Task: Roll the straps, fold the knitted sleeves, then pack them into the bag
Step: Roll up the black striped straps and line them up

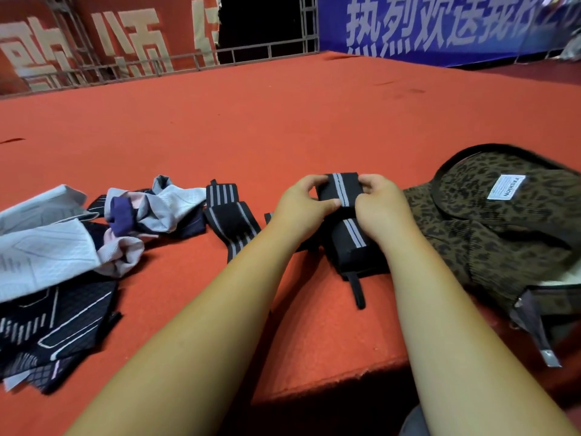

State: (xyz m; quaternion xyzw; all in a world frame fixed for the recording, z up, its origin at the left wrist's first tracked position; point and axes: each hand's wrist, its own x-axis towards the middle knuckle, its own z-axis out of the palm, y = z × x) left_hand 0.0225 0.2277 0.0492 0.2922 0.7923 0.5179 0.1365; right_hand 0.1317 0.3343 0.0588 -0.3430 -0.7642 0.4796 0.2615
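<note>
A black strap with grey stripes [347, 215] lies on the red carpet, its far end partly rolled. My left hand [301, 206] pinches the roll from the left and my right hand [382, 204] pinches it from the right. A thin black loop [358, 291] trails from the strap's near end. A second striped black strap [229, 215] lies loose to the left. Knitted sleeves, pale grey [47, 247] and dark navy [63, 328], lie in a heap at the far left. The leopard-print bag [503, 234] sits just right of my hands.
The red carpeted platform [283, 121] stretches far ahead; its near edge drops off under my forearms. A grey zipper pull [534, 332] hangs from the bag. Red and blue banners and a metal railing [251, 51] stand at the back.
</note>
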